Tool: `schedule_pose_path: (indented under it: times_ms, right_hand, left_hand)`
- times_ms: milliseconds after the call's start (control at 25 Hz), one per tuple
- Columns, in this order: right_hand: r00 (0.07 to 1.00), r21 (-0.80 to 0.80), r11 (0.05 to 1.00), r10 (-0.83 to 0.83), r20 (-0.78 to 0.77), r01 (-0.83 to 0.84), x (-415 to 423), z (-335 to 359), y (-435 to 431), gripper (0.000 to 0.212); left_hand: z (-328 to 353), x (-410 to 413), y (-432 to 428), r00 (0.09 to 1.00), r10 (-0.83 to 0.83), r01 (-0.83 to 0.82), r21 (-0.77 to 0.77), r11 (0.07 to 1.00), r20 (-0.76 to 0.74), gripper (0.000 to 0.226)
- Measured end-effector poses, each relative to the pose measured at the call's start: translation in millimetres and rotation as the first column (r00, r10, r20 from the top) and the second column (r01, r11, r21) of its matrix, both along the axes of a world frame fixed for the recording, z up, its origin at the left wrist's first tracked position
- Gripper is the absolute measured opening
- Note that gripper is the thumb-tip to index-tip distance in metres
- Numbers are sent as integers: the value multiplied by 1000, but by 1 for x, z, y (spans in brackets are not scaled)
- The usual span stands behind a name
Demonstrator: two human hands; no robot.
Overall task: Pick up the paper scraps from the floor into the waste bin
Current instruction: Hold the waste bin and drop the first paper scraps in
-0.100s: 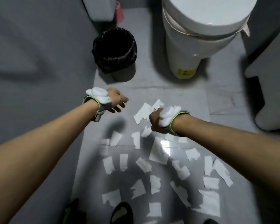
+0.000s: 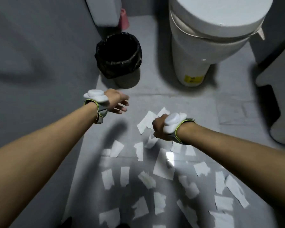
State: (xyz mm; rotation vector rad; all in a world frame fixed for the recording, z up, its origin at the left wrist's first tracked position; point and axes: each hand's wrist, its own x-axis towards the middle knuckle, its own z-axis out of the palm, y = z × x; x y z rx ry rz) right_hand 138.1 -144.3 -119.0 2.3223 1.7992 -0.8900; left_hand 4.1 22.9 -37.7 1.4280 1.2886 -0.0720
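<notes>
Several white paper scraps [image 2: 164, 165] lie scattered over the grey floor, from the middle of the view to its lower edge. The waste bin [image 2: 135, 51], lined with a black bag, stands at the back centre-left, its mouth dark. My right hand [image 2: 159, 127] is curled knuckles-up over the farthest scraps and seems to pinch a paper scrap [image 2: 150, 141] that hangs under it. My left hand [image 2: 118, 102] hovers in front of the bin with relaxed fingers and holds nothing. Both wrists carry white devices on straps.
A white toilet [image 2: 204, 46] stands at the back right of the bin. Grey walls close in on the left [image 2: 31, 63] and a grey panel on the right [image 2: 279, 96]. A pink object [image 2: 124, 20] sits behind the bin. Dark shoe tips show at the bottom edge.
My left hand's fingers have spread out a little. The right hand stays curled over the same scraps.
</notes>
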Motion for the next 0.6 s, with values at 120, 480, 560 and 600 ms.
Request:
schedule_pose_path:
  times_ms: [120,480,560,600]
  right_hand:
    - [995,56,998,25,102,-31,7,-33,25,22]
    - [979,49,998,-40,199,31,15,-66,84,31]
    - [977,107,994,-38,211,16,12,-64,87,29]
    - [969,99,995,-31,246,7,13,-65,86,23]
  left_hand:
    - [-52,20,48,917,296,-253,-183,950,266,19]
    - [-96,69,156,655,604,-398,-473,786,453,31]
    - [-97,76,170,622,650,-431,-503,749,436,46]
    - [-99,79,177,610,660,-431,-516,740,437,53]
